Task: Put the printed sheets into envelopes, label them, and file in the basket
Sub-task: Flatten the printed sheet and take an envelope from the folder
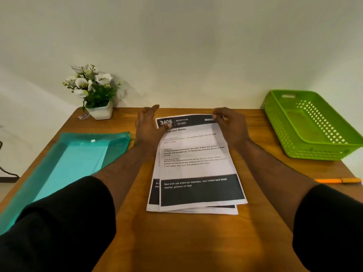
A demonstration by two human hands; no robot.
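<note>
The printed sheets (196, 163) lie as a loose stack in the middle of the wooden tabletop (176, 242), the top page skewed a little from the ones under it, so their near edges fan out. Their long axis runs from the person toward the wall, with the dark "3406 BEDROOM" header at the far end and the text reading upright to the person. The right hand (229, 124) pinches the far right corner of the top sheet between thumb and fingertips, apparently to peel that page off the stack. The left hand (149, 124) lies at the far left corner with fingers straight and spread, its thumb on the header, probably to pin the stack so it does not slide; this grip holds nothing. Left of the sheets a teal plastic envelope (78, 154) with a snap button lies flat, its long axis also running away from the person, handy for loading. Right of the sheets, at the far corner, the green basket (314, 122) waits for filing. An orange marker (337, 181) lies right of the sheets near the tabletop's edge, likely for labelling. A potted flower (94, 91) stands beyond the envelope.
</note>
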